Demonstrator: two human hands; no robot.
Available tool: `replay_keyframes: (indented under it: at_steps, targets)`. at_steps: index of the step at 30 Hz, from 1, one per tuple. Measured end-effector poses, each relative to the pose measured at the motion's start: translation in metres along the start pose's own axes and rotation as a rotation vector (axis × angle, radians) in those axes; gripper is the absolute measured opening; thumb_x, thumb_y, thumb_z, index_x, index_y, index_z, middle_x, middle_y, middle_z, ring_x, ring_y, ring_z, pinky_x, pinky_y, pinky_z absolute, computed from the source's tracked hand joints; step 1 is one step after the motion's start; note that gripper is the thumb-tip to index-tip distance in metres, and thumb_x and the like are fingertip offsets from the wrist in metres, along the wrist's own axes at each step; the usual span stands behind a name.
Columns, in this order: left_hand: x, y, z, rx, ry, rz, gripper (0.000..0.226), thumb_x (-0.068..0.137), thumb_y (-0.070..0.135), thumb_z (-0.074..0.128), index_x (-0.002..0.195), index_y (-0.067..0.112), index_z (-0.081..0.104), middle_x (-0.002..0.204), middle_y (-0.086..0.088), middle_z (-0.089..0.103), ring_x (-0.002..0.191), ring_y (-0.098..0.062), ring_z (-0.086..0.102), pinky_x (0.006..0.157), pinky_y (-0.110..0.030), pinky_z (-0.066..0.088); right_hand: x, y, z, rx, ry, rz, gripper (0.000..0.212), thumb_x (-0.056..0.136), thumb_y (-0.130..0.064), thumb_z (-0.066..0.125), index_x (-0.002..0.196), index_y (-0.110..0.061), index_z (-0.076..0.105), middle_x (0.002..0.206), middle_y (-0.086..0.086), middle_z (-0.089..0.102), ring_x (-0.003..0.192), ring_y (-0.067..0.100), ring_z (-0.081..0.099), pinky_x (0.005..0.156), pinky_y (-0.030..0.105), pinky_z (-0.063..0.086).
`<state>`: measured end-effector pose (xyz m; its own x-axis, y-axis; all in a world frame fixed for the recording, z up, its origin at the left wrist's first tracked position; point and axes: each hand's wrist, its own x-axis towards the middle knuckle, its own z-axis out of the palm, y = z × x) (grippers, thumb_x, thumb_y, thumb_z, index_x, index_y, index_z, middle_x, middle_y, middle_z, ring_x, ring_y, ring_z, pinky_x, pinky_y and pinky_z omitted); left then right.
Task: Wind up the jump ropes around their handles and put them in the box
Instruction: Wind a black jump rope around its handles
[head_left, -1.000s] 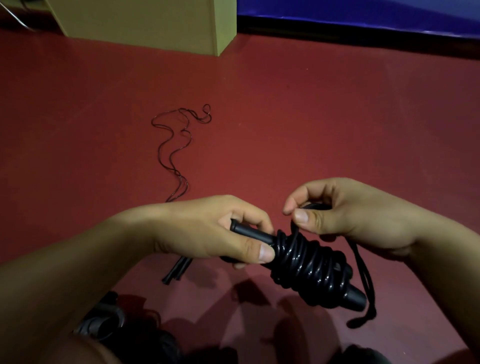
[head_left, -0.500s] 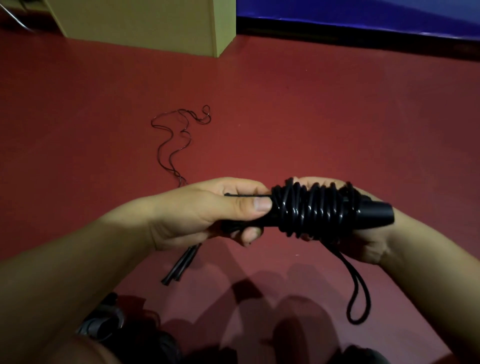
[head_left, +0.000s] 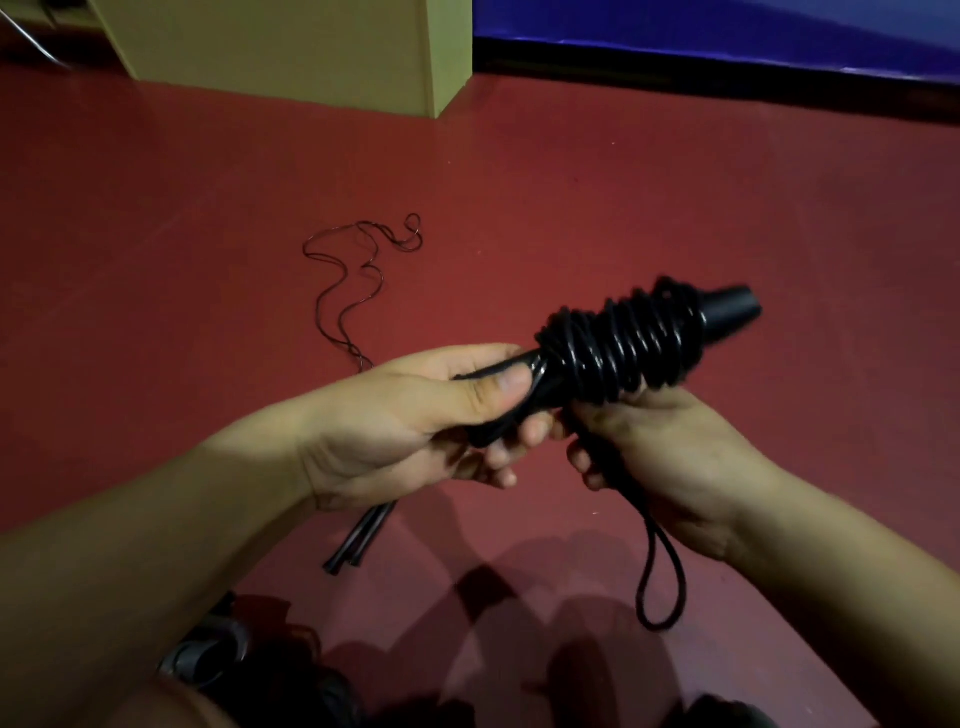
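A wound jump rope (head_left: 618, 351) is held above the red floor (head_left: 675, 208) by both hands, tilted so that its wide handle end (head_left: 730, 312) points up and to the right. The narrow end of the handles is gripped by the left hand (head_left: 415, 421), with the thumb laid along the top and the fingers curled beneath. The coiled bundle is supported from below by the right hand (head_left: 665, 457), whose fingers are curled around a black cord loop (head_left: 662, 582) that hangs down under the wrist. A second, thin jump rope (head_left: 358, 280) is seen lying loose on the floor beyond the left hand, its handles (head_left: 358, 540) showing below that hand. A cardboard box (head_left: 291, 47) stands on the floor at the upper left, well apart from the hands.
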<state>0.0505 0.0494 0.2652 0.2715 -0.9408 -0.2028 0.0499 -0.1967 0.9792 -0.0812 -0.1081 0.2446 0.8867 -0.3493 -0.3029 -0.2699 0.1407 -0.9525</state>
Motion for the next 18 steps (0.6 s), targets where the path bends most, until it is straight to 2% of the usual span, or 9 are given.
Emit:
replay_keyframes:
  at_steps: [3,6,11,15,18]
  targets:
    - [0.003,0.006,0.006,-0.221,0.115,-0.003,0.012,0.095,0.028,0.049,0.09,0.02,0.057,0.082,0.003,0.06,0.057,-0.003,0.061,0.062,-0.021,0.05,-0.003,0.004,0.008,-0.102,-0.014,-0.037,0.022,0.099,-0.025,0.051,0.087,-0.016,0.067,0.074,-0.002,0.064,0.056,0.011,0.047,0.052,0.026,0.037]
    - [0.006,0.005,0.007,-0.196,0.154,0.002,0.02,0.096,0.033,0.048,0.086,0.019,0.059,0.079,-0.001,0.056,0.055,-0.008,0.05,0.063,-0.023,0.045,-0.004,0.005,0.01,-0.152,-0.008,-0.049,0.022,0.1,-0.026,0.051,0.093,-0.016,0.069,0.072,-0.003,0.063,0.054,0.012,0.042,0.051,0.026,0.035]
    - [0.009,-0.002,0.003,0.075,0.335,-0.072,0.026,0.101,0.035,0.049,0.099,0.012,0.06,0.074,0.002,0.058,0.058,-0.012,0.045,0.064,-0.028,0.042,-0.006,0.002,0.009,-0.261,0.01,-0.063,0.021,0.097,-0.032,0.056,0.092,-0.019,0.071,0.064,-0.009,0.057,0.054,0.009,0.044,0.055,0.028,0.038]
    - [0.008,-0.008,-0.001,0.296,0.403,-0.11,0.026,0.097,0.045,0.054,0.095,0.02,0.061,0.073,0.002,0.055,0.063,-0.016,0.045,0.066,-0.037,0.039,-0.007,0.001,0.008,-0.37,0.017,-0.072,0.031,0.093,-0.04,0.059,0.089,-0.011,0.069,0.066,-0.002,0.054,0.058,0.015,0.044,0.06,0.037,0.038]
    - [0.009,-0.009,0.0,0.418,0.434,-0.098,0.023,0.095,0.046,0.055,0.09,0.024,0.059,0.07,0.003,0.052,0.059,-0.012,0.043,0.06,-0.034,0.038,-0.008,0.001,0.009,-0.399,0.009,-0.059,0.03,0.093,-0.038,0.06,0.087,-0.009,0.068,0.065,-0.001,0.051,0.058,0.017,0.041,0.059,0.038,0.037]
